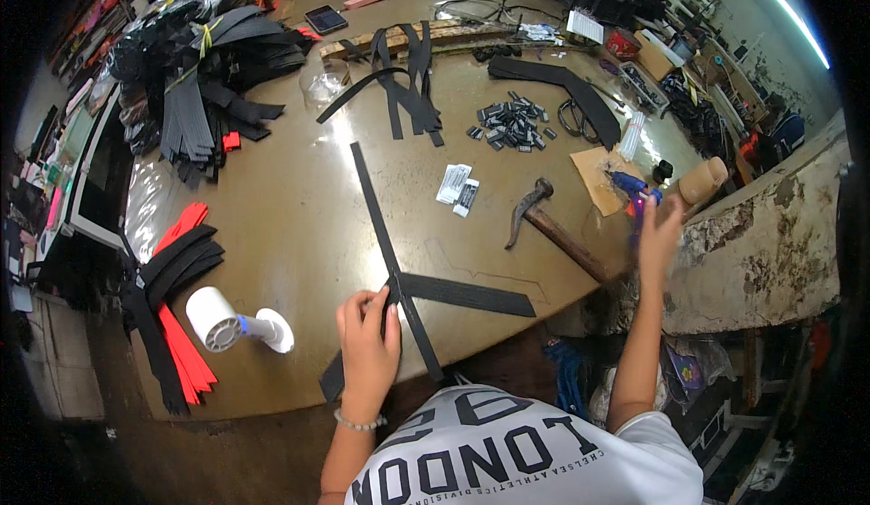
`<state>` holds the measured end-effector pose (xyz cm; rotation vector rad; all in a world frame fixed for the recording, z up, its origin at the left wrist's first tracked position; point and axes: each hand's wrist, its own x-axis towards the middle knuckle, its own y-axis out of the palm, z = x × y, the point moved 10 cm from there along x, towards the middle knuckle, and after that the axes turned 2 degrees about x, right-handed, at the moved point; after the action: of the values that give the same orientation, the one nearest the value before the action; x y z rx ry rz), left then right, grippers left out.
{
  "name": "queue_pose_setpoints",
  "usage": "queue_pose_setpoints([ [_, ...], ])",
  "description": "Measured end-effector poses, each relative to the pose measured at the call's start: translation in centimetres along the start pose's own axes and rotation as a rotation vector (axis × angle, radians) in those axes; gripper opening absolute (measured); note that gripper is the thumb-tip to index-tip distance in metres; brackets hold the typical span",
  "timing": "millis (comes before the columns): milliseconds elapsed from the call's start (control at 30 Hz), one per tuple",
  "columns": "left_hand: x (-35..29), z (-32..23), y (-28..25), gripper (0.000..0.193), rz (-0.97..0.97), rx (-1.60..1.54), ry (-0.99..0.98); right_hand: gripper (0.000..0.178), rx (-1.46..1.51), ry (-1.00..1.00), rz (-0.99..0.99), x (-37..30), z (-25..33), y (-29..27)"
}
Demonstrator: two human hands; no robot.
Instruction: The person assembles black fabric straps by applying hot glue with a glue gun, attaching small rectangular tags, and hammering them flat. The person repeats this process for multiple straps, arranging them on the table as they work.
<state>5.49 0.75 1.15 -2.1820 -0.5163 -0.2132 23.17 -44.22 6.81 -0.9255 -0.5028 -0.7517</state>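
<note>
My left hand point(366, 328) presses its fingers and thumb together on the joint of several flat black strips point(467, 294). One long narrow strip point(373, 197) runs away from me across the wider ones, and its near end reaches the table edge. A blue hot glue gun point(627, 182) rests by a brown cardboard piece at the right. My right hand point(662, 229) is at its handle, blurred by motion, so whether the fingers close round it does not show. Nearer the middle lies a hammer point(566, 240) with a wooden handle. Two small white printed labels point(456, 188) lie beyond the joint.
A white handheld fan point(214, 317) stands left, beside red and black strips point(181, 342). Dark strip bundles point(195, 97) fill the far left. Small black buckles point(512, 123) are piled farther back, near loose straps point(412, 79). A worn wall ledge point(761, 260) borders the right.
</note>
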Motion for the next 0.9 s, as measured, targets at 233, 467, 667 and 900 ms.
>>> queue_pose_setpoints([
  [233,-0.8,-0.5,0.2,0.028,-0.012,0.011,-0.017,0.022,0.479,-0.363,0.518,1.2,12.0,14.2],
  [467,-0.9,-0.2,0.0,0.025,-0.025,-0.027,-0.038,0.029,0.313,-0.277,0.749,0.3,8.6,26.2],
  [667,-0.9,-0.4,-0.1,0.027,-0.030,-0.020,0.014,0.021,0.436,-0.178,0.725,1.0,8.6,25.3],
  [900,-1.0,-0.7,-0.1,0.028,-0.061,0.006,0.057,0.022,0.194,-0.515,0.500,2.6,13.4,18.2],
])
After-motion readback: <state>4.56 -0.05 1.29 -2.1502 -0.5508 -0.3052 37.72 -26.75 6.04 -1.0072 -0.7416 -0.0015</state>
